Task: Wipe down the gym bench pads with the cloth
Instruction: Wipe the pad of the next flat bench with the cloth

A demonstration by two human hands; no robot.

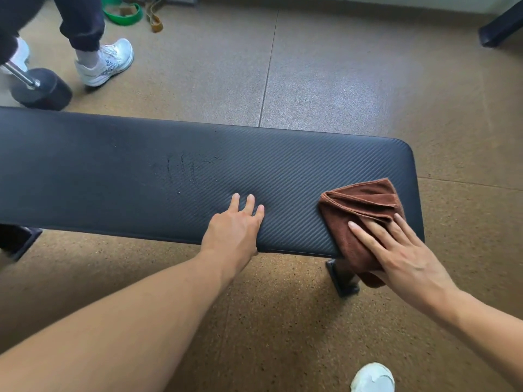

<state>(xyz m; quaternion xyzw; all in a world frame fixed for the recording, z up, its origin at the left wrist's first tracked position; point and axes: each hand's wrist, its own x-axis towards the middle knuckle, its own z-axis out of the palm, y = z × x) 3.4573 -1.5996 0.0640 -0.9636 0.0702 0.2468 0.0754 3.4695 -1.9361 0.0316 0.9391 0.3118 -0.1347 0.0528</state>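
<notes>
Bench pad (113, 171) bare leftward; dumbbell (39, 87) on floor beyond.

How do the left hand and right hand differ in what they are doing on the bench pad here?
The left hand rests bare on the bench pad; the right hand presses the brown cloth. The left hand sits mid-pad at the near edge, the right hand at the pad's right end. Both lie flat with straight fingers.

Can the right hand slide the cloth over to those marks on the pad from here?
Probably yes. The right hand presses the cloth flat at the pad's end; bare pad lies before the marks. The left hand, nearer the front edge, may need to shift.
</notes>
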